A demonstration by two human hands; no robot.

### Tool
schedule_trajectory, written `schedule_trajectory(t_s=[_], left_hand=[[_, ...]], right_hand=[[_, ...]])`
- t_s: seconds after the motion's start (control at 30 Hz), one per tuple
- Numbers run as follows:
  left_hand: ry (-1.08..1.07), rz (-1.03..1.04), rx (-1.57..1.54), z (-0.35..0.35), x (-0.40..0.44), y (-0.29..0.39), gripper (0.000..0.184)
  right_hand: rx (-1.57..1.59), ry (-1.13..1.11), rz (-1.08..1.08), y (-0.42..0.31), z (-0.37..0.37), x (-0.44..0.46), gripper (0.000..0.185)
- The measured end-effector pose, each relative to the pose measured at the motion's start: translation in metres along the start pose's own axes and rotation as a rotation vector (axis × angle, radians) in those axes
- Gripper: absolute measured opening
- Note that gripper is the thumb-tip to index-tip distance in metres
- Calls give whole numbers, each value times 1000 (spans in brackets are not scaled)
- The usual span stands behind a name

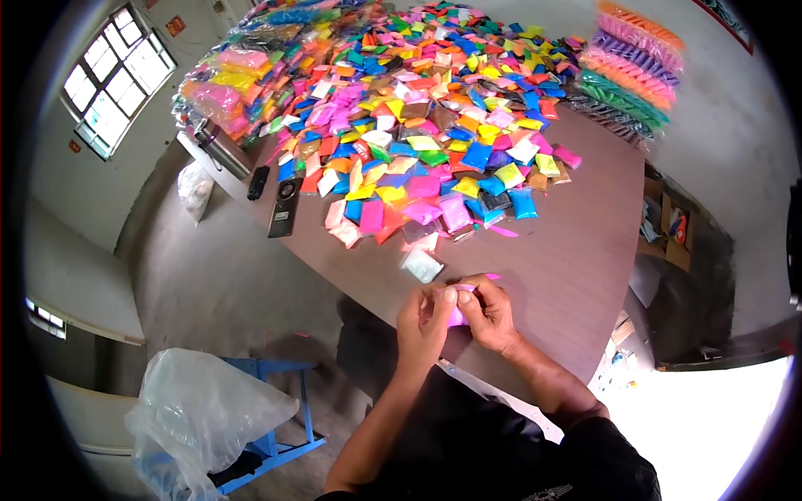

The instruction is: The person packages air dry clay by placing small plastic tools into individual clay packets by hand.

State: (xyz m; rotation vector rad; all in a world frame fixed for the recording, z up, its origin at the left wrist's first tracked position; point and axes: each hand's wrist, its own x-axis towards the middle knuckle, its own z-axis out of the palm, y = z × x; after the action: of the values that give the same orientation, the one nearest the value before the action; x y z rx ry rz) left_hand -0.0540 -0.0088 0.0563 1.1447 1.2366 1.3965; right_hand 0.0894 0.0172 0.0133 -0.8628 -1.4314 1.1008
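Note:
Near the front edge of the table, my left hand (422,324) and my right hand (493,319) meet, thumbs side by side. Pinched between them is a small, soft-looking pink pouch (456,317), mostly covered by my fingers. A pink tip (493,276) shows just beyond my right fingers; what it belongs to is hidden. Just past my left hand lies a clear packet with white contents (423,265). Farther back, a big heap of small colourful packets (418,150) covers much of the table (576,225), with a thin pink strip (504,231) at its near edge.
Along the left table edge are a steel flask (222,149), a small black object (259,183) and a dark remote-like device (285,207). Bundles of coloured pieces (631,67) are stacked at back right. A plastic bag (200,409) drapes over a blue stool (288,451).

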Motion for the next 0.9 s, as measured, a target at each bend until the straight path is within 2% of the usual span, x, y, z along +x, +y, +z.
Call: schedule_trajectory(t_s=[0.1, 0.17, 0.23, 0.3, 0.33, 0.47, 0.53, 0.57, 0.63, 0.67, 0.8, 0.9], left_hand=[[-120, -101, -9, 4, 4, -6, 29], [-72, -81, -54, 13, 6, -7, 30], [-21, -52, -43, 19, 10, -12, 29], [-67, 98, 282, 13, 14, -24, 32], [-26, 208, 331, 17, 15, -25, 33], [-29, 139, 284, 25, 14, -35, 31], [-62, -1, 22, 32, 13, -36, 31], [-65, -2, 18, 34, 13, -35, 31], [-182, -61, -33, 37, 13, -31, 31], [-135, -63, -81, 42, 12, -32, 23], [-145, 30, 115, 48, 14, -22, 25], [-221, 44, 169, 58, 5, -23, 25]], right_hand=[[18, 84, -7, -1, 1, 5, 22], [12, 150, -23, -6, -4, 10, 21], [67, 99, 96, -15, -10, 15, 22], [100, 93, 192, -17, -12, 14, 23], [103, 98, 231, -16, -14, 15, 25], [127, 181, 246, -18, -14, 18, 26], [138, 235, 242, -14, -13, 18, 25], [148, 285, 233, -13, -14, 19, 25], [114, 303, 217, -18, -16, 20, 25], [85, 319, 200, -21, -18, 21, 26], [74, 338, 195, -29, -30, 17, 25], [121, 344, 327, -28, -52, -6, 25]])
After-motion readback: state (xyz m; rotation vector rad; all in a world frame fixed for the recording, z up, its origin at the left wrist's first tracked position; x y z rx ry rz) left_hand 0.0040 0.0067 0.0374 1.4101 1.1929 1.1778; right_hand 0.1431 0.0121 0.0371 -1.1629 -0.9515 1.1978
